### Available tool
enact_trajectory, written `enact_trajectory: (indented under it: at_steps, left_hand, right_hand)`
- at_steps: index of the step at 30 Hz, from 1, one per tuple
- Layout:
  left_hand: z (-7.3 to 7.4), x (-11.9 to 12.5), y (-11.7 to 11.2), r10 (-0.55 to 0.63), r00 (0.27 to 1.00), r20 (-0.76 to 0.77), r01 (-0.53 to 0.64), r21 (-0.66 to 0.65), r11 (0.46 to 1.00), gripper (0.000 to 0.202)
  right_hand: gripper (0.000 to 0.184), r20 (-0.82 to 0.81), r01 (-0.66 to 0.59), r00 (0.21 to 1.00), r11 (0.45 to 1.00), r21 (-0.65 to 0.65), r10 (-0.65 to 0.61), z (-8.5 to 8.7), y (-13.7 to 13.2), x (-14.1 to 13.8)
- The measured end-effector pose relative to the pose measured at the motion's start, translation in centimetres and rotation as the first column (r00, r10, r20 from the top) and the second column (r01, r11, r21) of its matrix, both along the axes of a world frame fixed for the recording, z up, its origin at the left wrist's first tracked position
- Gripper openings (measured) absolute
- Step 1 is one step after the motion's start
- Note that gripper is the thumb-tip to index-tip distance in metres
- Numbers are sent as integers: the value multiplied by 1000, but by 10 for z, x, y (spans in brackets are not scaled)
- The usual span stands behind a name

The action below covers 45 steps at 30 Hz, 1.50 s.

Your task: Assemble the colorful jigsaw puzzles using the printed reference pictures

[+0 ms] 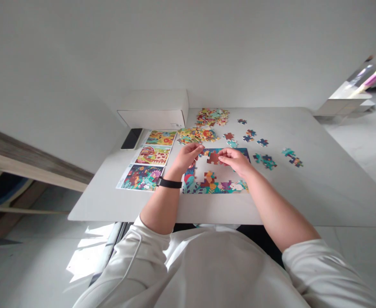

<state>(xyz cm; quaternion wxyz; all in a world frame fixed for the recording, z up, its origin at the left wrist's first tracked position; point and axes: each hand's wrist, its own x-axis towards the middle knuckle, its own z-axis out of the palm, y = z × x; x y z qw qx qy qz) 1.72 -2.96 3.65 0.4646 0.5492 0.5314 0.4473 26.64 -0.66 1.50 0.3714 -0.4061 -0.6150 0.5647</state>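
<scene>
A partly built jigsaw puzzle (218, 186) lies on the white table (319, 179) in front of me, with a bare gap in its middle. My right hand (235, 160) pinches a reddish-brown puzzle piece (212, 158) over that gap. My left hand (188, 156), with a black band on its wrist, rests at the puzzle's upper left edge with its fingers curled; what it holds, if anything, I cannot make out.
Loose pieces lie scattered at right (264, 161) and in piles (211, 116) at the back. A sheet of three picture cards (151, 160) lies left of the puzzle, beside a black phone (131, 138) and a white box (154, 109). The wall stands close behind.
</scene>
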Motion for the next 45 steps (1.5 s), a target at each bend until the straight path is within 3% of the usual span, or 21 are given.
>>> enact_trajectory:
  at_steps: [4, 7, 12, 15, 17, 20, 23, 26, 28, 31, 34, 38, 45]
  left_hand:
    - [8, -11, 0, 12, 999, -44, -9, 86, 996, 55]
    - [12, -13, -2, -63, 989, -132, 73, 70, 995, 54]
    - [9, -8, -5, -213, 940, -265, 232, 41, 972, 38]
    - [11, -9, -6, -207, 933, -295, 229, 41, 973, 30]
    - [14, -12, -7, -183, 936, -301, 200, 26, 980, 27]
    - [17, -17, -8, -167, 943, -287, 173, -7, 985, 25]
    - [16, -20, -7, -192, 946, -261, 186, -47, 981, 23]
    - [13, -23, -5, -237, 934, -266, 225, -75, 971, 21]
    - [11, -27, -4, -204, 921, -333, 197, -57, 979, 21]
    - [8, -38, -3, -8, 849, -529, 45, 56, 997, 24]
    - [5, -50, -2, 148, 706, -693, -75, 135, 988, 23]
    - [3, -54, -4, 139, 592, -794, -57, 131, 990, 29]
    - [9, -34, -14, 113, 402, -909, -77, 89, 993, 58]
  right_hand:
    - [38, 25, -18, 1000, 999, 37, 17, -1, 0, -1]
    - [37, 57, -44, 998, 996, 76, 39, -4, -1, -4]
    - [32, 105, -73, 993, 983, 166, 56, -12, -4, -11]
    - [27, 137, -56, 990, 967, 247, 22, -13, -7, -13]
    - [29, 168, -49, 986, 925, 378, -16, -9, -11, -14]
    - [37, 258, -137, 965, 775, 618, -36, -3, -18, -15]
    - [31, 369, -241, 927, 650, 721, -66, 0, -23, -20]
    - [27, 451, -296, 885, 604, 740, -119, -1, -25, -25]
    - [25, 487, -317, 861, 598, 736, -144, -1, -25, -28]
    - [23, 532, -338, 833, 623, 705, -150, -2, -25, -33]
    - [23, 577, -379, 809, 647, 662, -116, -5, -24, -37]
    - [21, 613, -423, 785, 648, 634, -87, -12, -21, -43]
    - [20, 630, -432, 771, 653, 622, -90, -22, -18, -45]
